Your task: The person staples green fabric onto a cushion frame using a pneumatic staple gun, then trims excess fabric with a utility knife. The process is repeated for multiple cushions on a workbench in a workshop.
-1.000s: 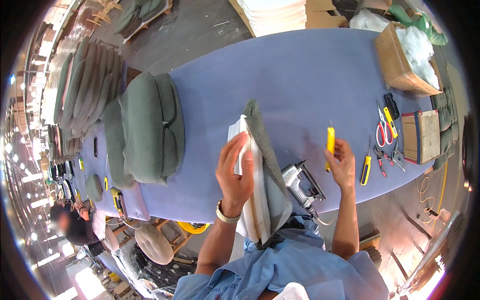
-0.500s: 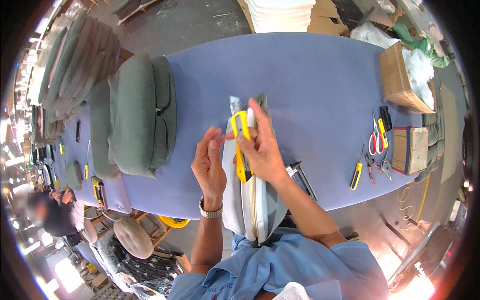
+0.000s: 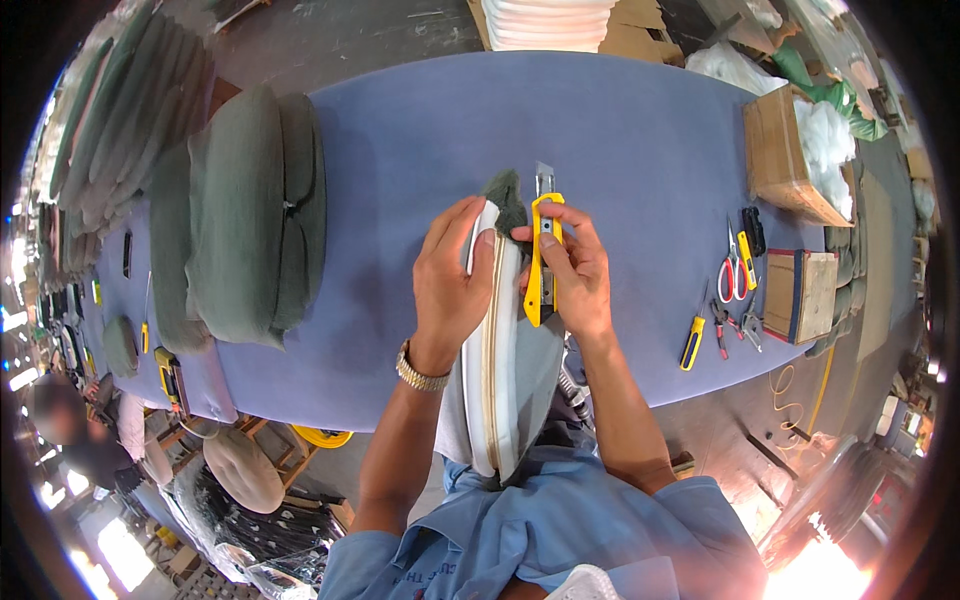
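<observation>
A grey cushion (image 3: 530, 385) stands on edge before my body, its far end on the blue table. White piping and a pale zipper run along its upturned side, and dark green fabric (image 3: 507, 200) bunches at the far tip. My left hand (image 3: 452, 285), a metal watch on its wrist, pinches the white edge near that tip between thumb and fingers. In my right hand (image 3: 580, 275) is a yellow utility knife (image 3: 534, 290), its blade out and pointing away from me. The knife lies close along the cushion's right side; whether it touches is unclear.
Dark green cushions (image 3: 240, 220) are piled at left on the blue table (image 3: 400, 130). Scissors (image 3: 733, 275), a yellow-handled screwdriver (image 3: 692, 343) and pliers (image 3: 720, 325) lie at right. Behind them stand a wooden block (image 3: 800, 295) and a carton (image 3: 775, 160) of white stuffing.
My left hand has moved forward and right and taken hold of the cushion's edge. My right hand has shifted right with the knife, from over the cushion to its right side.
</observation>
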`<state>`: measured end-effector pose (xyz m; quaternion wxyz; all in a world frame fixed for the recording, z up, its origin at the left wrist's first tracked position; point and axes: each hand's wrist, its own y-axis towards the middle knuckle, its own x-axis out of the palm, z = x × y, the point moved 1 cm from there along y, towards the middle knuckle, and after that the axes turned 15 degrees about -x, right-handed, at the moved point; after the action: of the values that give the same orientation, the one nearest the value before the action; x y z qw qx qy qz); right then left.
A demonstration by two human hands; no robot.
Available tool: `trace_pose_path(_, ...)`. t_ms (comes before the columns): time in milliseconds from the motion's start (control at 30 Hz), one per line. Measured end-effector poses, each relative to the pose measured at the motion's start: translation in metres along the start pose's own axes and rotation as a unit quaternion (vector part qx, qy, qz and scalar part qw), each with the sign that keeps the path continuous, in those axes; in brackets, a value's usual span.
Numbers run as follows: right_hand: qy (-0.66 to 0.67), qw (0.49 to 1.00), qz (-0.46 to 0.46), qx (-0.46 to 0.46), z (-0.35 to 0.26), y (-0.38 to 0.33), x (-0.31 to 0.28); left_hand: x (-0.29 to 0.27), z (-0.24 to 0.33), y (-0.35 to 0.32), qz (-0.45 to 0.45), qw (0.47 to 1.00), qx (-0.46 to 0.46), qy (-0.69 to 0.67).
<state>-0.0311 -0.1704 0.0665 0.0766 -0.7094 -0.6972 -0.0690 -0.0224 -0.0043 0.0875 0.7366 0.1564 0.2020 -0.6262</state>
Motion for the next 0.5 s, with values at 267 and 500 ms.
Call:
trace_pose_path(267,0.189,0.974,0.043,-0.115,-0.007,-0.001,-0.016,0.023,-0.009,-0.007,0.042,0.968,0.148,0.197)
trace_pose_path(500,0.038,0.975,0.101,-0.196,-0.024,0.011,-0.032,0.027,0.027,-0.012,0.011,0.951,0.109,0.288)
